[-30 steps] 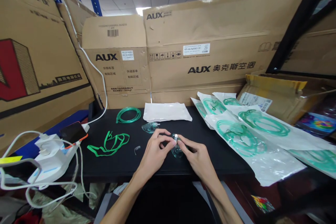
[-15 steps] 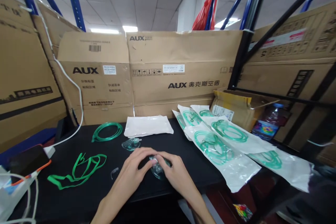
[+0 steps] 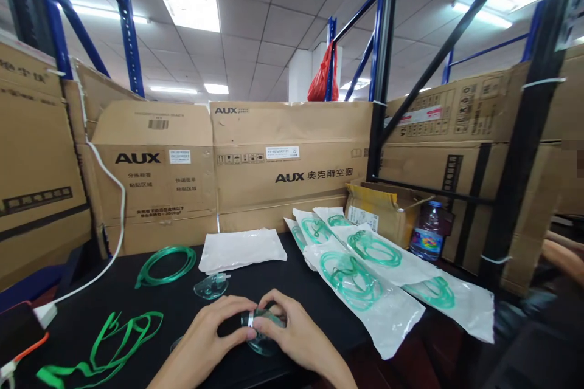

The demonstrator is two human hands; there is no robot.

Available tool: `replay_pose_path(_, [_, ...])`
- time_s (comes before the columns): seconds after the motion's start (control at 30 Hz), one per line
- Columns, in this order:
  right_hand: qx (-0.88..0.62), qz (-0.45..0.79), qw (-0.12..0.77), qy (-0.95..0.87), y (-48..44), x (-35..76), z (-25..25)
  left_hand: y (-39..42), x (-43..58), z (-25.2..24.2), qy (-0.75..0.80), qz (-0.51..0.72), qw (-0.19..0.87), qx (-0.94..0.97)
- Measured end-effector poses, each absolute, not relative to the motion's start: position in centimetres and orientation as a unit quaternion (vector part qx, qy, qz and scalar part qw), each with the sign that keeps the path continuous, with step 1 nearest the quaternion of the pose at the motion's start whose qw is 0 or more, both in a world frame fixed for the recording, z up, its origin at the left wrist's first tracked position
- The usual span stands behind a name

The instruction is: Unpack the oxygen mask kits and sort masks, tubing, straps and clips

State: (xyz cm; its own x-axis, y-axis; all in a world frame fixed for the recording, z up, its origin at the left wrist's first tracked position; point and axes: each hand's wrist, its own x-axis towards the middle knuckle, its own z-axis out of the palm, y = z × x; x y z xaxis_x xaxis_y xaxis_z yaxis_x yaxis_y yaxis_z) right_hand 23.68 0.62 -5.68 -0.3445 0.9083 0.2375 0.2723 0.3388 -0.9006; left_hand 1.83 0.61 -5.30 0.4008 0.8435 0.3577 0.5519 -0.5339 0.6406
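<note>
A clear, green-tinted oxygen mask (image 3: 261, 347) is between my hands, low over the black table. My left hand (image 3: 214, 331) pinches it from the left, thumb and fingers near a small silvery strip. From the right, my right hand (image 3: 296, 331) grips the same mask with curled fingers and thumb. The hands cover much of it. Just beyond lies another clear mask (image 3: 210, 287) with a pale connector. A coil of green tubing (image 3: 166, 264) rests behind it to the left. A loose green elastic strap (image 3: 107, 349) lies at the near left.
A flat white packet (image 3: 244, 250) lies at the back. Several bags (image 3: 351, 279) with green tubing overlap on the right, near a cardboard box (image 3: 383, 213) and a bottle (image 3: 427, 232). A phone (image 3: 18, 334) with cables is far left. Another person's arm (image 3: 568, 258) shows at the right edge.
The view has tilted up and turned right, so the table sits lower. My fingers have shifted on the mask, and its silvery strip now shows between them. An arm has appeared at right.
</note>
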Motion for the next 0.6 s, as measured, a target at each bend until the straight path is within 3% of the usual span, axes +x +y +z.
replay_pose_path(0.23, [-0.35,0.475,0.366,-0.72,0.9,24.4,-5.7,0.8,1.6,-5.4,0.434,0.333,0.222,0.807])
replay_pose_path(0.6, [-0.326,0.477,0.367,-0.729,0.9,24.3,-5.0,-0.1,1.5,-4.5,0.413,0.345,0.199,0.819])
